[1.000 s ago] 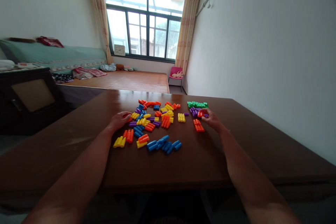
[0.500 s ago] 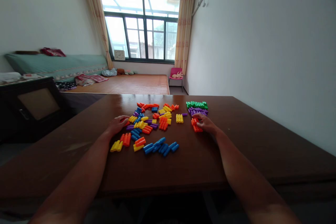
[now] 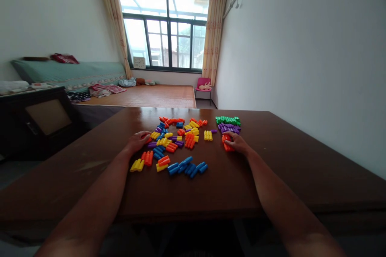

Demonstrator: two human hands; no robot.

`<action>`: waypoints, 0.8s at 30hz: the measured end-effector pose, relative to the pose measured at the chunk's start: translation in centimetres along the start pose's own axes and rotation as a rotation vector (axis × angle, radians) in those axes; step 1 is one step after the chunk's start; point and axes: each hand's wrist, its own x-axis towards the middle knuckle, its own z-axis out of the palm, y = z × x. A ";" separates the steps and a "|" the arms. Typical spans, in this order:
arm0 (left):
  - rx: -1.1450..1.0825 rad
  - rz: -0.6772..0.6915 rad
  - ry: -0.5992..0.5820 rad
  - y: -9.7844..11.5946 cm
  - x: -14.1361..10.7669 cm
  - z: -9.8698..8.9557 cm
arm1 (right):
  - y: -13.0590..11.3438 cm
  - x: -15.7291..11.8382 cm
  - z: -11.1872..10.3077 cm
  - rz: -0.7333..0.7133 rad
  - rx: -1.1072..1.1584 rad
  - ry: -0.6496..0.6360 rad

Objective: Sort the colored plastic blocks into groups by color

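On the brown table, my left hand [image 3: 140, 140] rests at the left edge of a mixed spread of plastic pieces, its fingertips around an orange piece [image 3: 148, 140]. At the right, my right hand [image 3: 237, 141] has its fingers on orange pieces [image 3: 226, 144], partly covering them. Just beyond these lie a purple group [image 3: 229, 128] and a green row [image 3: 228, 120]. Several yellow pieces [image 3: 208, 135] sit side by side between my hands. Blue pieces [image 3: 187, 167] are heaped nearer to me, with orange ones [image 3: 147, 158] and yellow ones [image 3: 137, 165] to their left.
The dark table [image 3: 217, 192] reaches past both forearms. Behind it are a bed [image 3: 163, 95], a pink chair [image 3: 204, 83] and a window. A dark cabinet [image 3: 45, 112] stands at the left, a white wall at the right.
The whole view has shifted slightly, so things appear a little farther right. Both hands stay at the same pieces, with no clear movement of the pieces.
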 end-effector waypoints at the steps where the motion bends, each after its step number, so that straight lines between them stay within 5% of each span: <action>1: -0.003 0.007 0.004 0.0 0.0 0.0 | -0.1 -0.1 -0.1 -0.017 0.003 0.010; 5: -0.022 0.002 0.009 0.3 -0.3 0.1 | -1.6 -0.3 -0.4 -0.093 -0.071 0.229; 8: -0.003 -0.015 0.010 0.3 -0.4 0.3 | -5.6 -0.4 0.5 -0.146 -0.060 0.349; 16: -0.016 0.018 0.021 -0.8 -0.1 0.8 | -22.5 -1.3 8.5 -0.687 -0.010 -0.174; 20: -0.032 0.036 0.031 -0.8 -0.2 0.8 | -25.3 -0.6 12.0 -0.641 -0.126 -0.259; 24: -0.049 0.031 0.025 -0.5 -0.3 0.8 | -24.7 0.7 12.4 -0.621 -0.090 -0.292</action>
